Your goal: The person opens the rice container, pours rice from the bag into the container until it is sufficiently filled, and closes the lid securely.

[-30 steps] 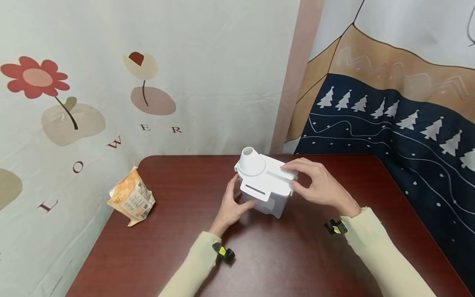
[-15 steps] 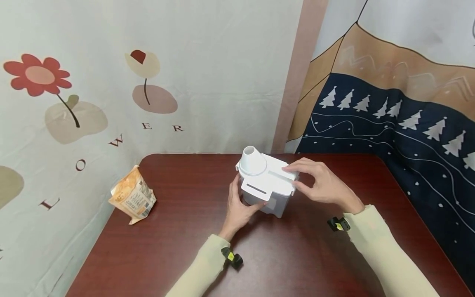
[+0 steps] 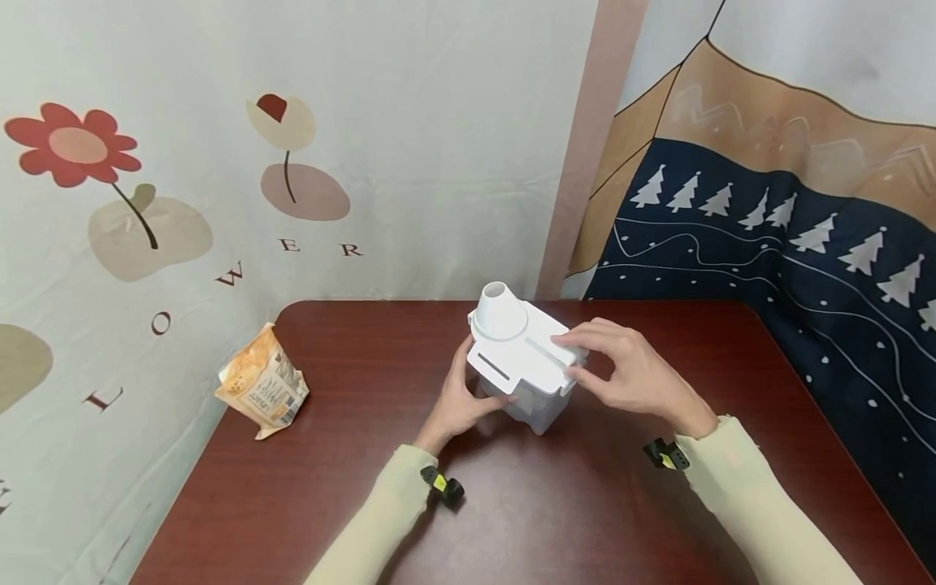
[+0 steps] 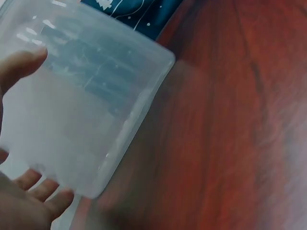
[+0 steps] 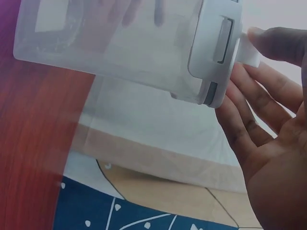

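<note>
A translucent plastic storage container (image 4: 72, 115) stands on the table under a white lid (image 3: 539, 348) with a cone-shaped spout or cup (image 3: 500, 312) at its far left. My left hand (image 3: 458, 406) holds the container's near left side, thumb in front and fingers round the left. In the left wrist view its thumb (image 4: 24, 67) lies across the clear wall. My right hand (image 3: 634, 370) pinches the lid at its right end. The right wrist view has a white raised tab (image 5: 248, 51) between thumb and fingers, beside a slotted side latch (image 5: 221, 40). The container's inside looks pale; contents cannot be made out.
An orange and cream food packet (image 3: 266, 383) stands at the table's left edge. The dark red wooden table (image 3: 570, 512) reaches back to a pale curtain (image 3: 424, 162) with flower prints. A navy tree-patterned cloth (image 3: 768, 244) hangs at the right.
The container has turned slightly clockwise, its near corner shifting left. My left hand went right along its front, then back left. The right hand keeps its hold on the lid, dipping slightly.
</note>
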The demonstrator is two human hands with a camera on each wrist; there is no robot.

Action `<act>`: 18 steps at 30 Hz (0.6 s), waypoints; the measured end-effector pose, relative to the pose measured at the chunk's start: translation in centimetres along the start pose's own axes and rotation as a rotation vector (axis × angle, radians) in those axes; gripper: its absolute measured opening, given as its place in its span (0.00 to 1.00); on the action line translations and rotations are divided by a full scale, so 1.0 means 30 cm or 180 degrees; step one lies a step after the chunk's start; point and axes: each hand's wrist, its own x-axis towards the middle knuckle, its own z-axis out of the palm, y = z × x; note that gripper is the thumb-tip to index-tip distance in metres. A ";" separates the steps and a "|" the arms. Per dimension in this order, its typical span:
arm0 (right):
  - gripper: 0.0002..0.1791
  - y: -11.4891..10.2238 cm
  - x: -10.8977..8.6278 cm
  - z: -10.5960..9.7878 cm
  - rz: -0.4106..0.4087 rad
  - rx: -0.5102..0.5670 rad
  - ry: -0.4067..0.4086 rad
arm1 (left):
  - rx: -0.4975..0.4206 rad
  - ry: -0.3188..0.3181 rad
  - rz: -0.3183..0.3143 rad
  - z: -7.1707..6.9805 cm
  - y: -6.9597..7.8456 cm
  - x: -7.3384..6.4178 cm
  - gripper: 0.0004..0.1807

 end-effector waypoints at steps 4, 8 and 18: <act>0.27 -0.016 -0.002 0.017 -0.0087 -0.0085 0.0122 | -0.0286 -0.0256 0.0110 -0.024 -0.015 0.020 0.64; 0.27 -0.034 -0.008 0.035 -0.0190 -0.0160 0.0278 | -0.0304 -0.0414 0.0215 -0.046 -0.024 0.042 0.62; 0.29 -0.035 0.005 0.045 -0.0195 -0.0088 0.0248 | -0.0285 -0.0374 0.0042 -0.057 0.003 0.032 0.67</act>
